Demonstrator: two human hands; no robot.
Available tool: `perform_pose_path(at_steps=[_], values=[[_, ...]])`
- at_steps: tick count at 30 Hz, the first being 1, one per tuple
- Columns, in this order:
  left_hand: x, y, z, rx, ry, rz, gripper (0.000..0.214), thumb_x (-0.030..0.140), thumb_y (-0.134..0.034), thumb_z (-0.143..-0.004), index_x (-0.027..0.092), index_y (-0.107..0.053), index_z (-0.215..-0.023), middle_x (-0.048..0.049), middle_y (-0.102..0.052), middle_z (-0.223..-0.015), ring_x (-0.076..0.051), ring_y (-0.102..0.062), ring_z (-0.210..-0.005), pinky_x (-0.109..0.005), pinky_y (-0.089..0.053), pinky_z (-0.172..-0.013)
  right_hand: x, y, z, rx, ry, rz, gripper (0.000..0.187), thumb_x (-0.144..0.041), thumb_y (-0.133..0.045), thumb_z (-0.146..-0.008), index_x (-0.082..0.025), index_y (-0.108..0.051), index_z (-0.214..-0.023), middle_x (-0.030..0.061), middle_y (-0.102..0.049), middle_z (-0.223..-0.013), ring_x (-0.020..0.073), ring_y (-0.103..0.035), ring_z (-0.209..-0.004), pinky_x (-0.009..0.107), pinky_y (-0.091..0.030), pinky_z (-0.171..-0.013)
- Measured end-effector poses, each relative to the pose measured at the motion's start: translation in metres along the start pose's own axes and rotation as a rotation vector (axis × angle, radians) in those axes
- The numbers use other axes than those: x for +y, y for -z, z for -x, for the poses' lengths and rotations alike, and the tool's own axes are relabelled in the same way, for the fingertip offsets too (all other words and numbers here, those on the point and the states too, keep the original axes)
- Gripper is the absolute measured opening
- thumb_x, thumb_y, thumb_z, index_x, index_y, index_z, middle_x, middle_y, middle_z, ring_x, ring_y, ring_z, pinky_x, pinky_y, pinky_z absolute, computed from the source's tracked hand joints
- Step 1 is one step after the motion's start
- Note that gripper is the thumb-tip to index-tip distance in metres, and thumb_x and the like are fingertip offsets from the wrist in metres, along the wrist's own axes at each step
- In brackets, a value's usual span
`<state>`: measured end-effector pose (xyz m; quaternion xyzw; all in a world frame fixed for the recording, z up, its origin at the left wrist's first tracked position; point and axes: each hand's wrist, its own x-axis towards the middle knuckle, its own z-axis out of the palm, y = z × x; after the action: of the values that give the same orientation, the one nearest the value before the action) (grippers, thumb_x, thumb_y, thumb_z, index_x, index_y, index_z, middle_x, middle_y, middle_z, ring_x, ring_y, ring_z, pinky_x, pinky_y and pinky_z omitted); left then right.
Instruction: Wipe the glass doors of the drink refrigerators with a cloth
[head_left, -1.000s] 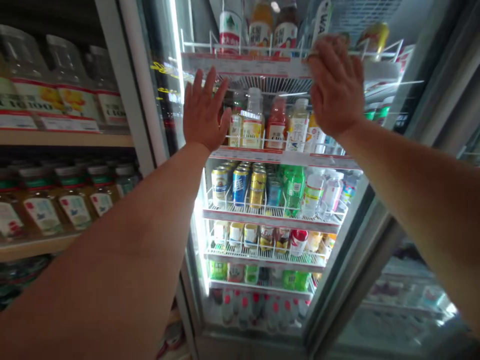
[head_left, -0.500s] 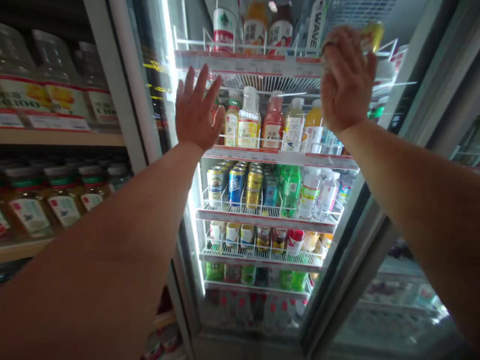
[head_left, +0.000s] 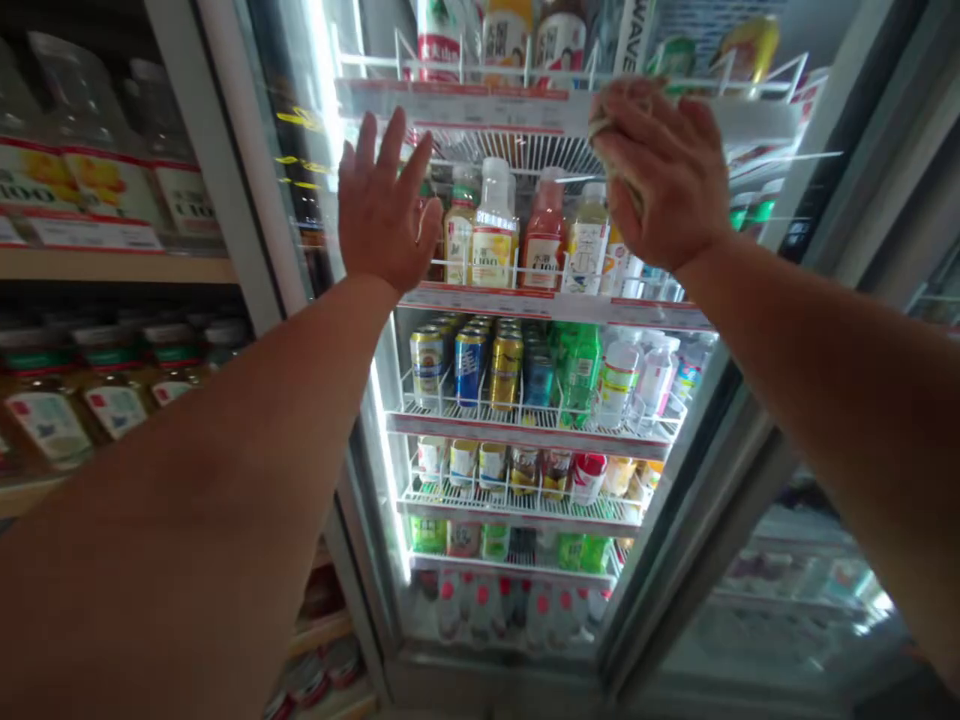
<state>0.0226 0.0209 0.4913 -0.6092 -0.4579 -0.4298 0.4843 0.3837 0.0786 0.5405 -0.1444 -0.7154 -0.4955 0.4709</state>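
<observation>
My left hand point(head_left: 386, 210) is spread flat against the glass front of a drinks fridge point(head_left: 435, 675), at the height of the upper shelves. Its fingers are apart and nothing is in it. On the right, my right hand point(head_left: 667, 175) presses a pale cloth point(head_left: 628, 178) to the same glass, in front of the top shelf's price strip point(head_left: 480, 107). Most of the cloth is hidden under the palm and fingers. Behind the glass, between both hands, stand a red bottle point(head_left: 545, 230) and a yellow-labelled bottle point(head_left: 493, 240).
Inside the fridge, wire shelves hold gold cans point(head_left: 506, 370), green bottles point(head_left: 581, 370) and other drinks. Wooden shelving point(head_left: 112, 264) with bottles stands close on the left, beside a metal frame point(head_left: 225, 160). Another glass-fronted cabinet point(head_left: 765, 620) is at the right.
My right hand has moved left and down across the glass with the cloth, uncovering a green item on the top shelf. My left hand stays spread on the glass; the view has shifted slightly.
</observation>
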Motion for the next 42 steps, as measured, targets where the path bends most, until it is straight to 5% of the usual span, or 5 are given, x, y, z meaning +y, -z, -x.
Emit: perform_pose_path(at_steps=[6,12,17,23,42], values=[[-0.001,-0.001,0.001,0.000,-0.023,-0.019,0.073,0.034,-0.052,-0.097,0.031,-0.029,-0.166,0.0093,-0.009,-0.173,-0.022,-0.003,-0.162,-0.055,-0.006,-0.132,0.019,-0.009,-0.005,0.214,-0.578,0.039,0.052,-0.019,-0.036,-0.099,-0.010,-0.055,-0.146,0.0111,-0.048,-0.157,0.0240,-0.039,-0.152,0.056,-0.033,-0.126],[-0.003,-0.003,-0.001,-0.014,-0.012,-0.039,0.073,0.033,-0.051,-0.097,0.030,-0.028,-0.167,0.0067,-0.009,-0.174,-0.024,-0.002,-0.162,-0.053,-0.003,-0.133,-0.004,0.001,-0.002,-0.011,-0.121,0.015,0.046,-0.035,-0.044,-0.102,-0.034,-0.050,-0.147,-0.0063,-0.041,-0.162,0.0180,-0.036,-0.154,0.049,-0.037,-0.126],[-0.007,-0.007,0.000,-0.002,-0.033,-0.063,0.077,0.030,-0.052,-0.095,0.029,-0.025,-0.167,0.0062,-0.007,-0.174,-0.024,-0.002,-0.162,-0.055,-0.005,-0.132,0.009,-0.003,-0.006,0.151,-0.580,0.050,0.055,-0.019,-0.042,-0.096,-0.015,-0.049,-0.151,0.0069,-0.042,-0.161,0.0223,-0.036,-0.154,0.053,-0.029,-0.129],[-0.009,-0.010,-0.001,0.015,-0.043,-0.042,0.076,0.032,-0.053,-0.094,0.028,-0.028,-0.166,0.0055,-0.010,-0.174,-0.026,-0.004,-0.162,-0.059,-0.006,-0.131,-0.013,0.006,0.000,-0.067,-0.052,0.058,0.051,-0.027,-0.044,-0.098,-0.031,-0.049,-0.148,-0.0054,-0.040,-0.163,0.0201,-0.035,-0.154,0.052,-0.038,-0.124],[0.011,0.009,0.005,0.015,-0.031,0.011,0.067,0.033,-0.054,-0.100,0.019,-0.037,-0.163,-0.0047,-0.022,-0.172,-0.030,-0.010,-0.162,-0.057,-0.013,-0.133,0.002,-0.005,-0.002,0.170,-0.317,-0.011,0.053,-0.021,-0.042,-0.088,-0.030,-0.056,-0.139,-0.0023,-0.051,-0.155,0.0185,-0.044,-0.147,0.050,-0.037,-0.122]])
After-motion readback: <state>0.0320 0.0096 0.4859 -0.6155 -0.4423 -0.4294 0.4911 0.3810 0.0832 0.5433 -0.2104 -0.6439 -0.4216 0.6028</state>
